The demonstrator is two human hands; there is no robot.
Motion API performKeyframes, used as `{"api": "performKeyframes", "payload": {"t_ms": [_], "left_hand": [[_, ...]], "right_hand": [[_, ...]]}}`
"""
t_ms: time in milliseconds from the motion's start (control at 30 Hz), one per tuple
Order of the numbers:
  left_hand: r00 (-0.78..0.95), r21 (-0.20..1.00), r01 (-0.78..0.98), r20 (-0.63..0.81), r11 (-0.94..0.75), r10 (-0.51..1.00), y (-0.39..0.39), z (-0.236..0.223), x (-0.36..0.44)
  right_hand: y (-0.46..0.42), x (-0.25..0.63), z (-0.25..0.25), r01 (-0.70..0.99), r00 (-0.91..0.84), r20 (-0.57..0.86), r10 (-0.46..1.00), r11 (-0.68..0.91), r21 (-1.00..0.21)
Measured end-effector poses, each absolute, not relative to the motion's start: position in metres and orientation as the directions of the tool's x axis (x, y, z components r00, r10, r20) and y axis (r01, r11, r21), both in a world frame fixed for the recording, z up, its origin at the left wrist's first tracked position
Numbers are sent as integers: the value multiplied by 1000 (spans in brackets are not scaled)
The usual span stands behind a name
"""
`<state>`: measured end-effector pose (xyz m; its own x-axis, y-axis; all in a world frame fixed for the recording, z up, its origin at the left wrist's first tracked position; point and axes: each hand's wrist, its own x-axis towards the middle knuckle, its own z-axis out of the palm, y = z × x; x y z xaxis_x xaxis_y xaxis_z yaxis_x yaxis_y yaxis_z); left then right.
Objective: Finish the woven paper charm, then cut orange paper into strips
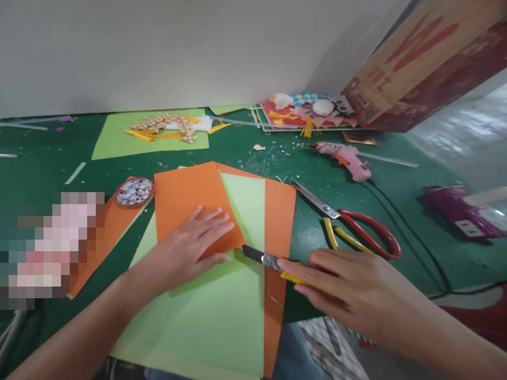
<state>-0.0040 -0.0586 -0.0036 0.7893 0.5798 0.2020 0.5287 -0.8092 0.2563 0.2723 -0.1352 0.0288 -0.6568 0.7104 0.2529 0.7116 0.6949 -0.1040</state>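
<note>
My left hand (198,240) lies with fingers spread on an orange sheet (184,192), pressing it down. Beneath it is a larger light green sheet (206,322), which rests over another orange sheet (280,211). My right hand (332,279) is closed around the yellow handle of a utility knife (263,257). The dark blade points left and its tip meets the lower right corner of the upper orange sheet. Red-handled scissors (340,214) lie just beyond my right hand, beside yellow-handled pliers (348,237) partly hidden by it.
A pink glue gun (348,158) trails a black cord on the green table (237,142). A round box of googly eyes (135,191) sits left, on folded orange paper (106,232). Paper crafts with yellow tassels (174,126) lie behind. A purple power strip (463,211) and a cardboard bag (420,63) stand right.
</note>
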Motion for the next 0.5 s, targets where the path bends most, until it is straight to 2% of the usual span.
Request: {"api": "performKeyframes", "payload": {"t_ms": [233, 367, 500], "left_hand": [[794, 347, 538, 98, -768, 601, -57, -1, -6], [790, 373, 538, 88, -756, 606, -56, -1, -6], [787, 375, 535, 105, -757, 608, -56, 0, -6]], "right_hand": [[-139, 278, 29, 704, -664, 188, 724, 690, -168], [-140, 278, 29, 695, -663, 193, 723, 691, -198], [-137, 274, 31, 688, -673, 212, 708, 705, -170]]}}
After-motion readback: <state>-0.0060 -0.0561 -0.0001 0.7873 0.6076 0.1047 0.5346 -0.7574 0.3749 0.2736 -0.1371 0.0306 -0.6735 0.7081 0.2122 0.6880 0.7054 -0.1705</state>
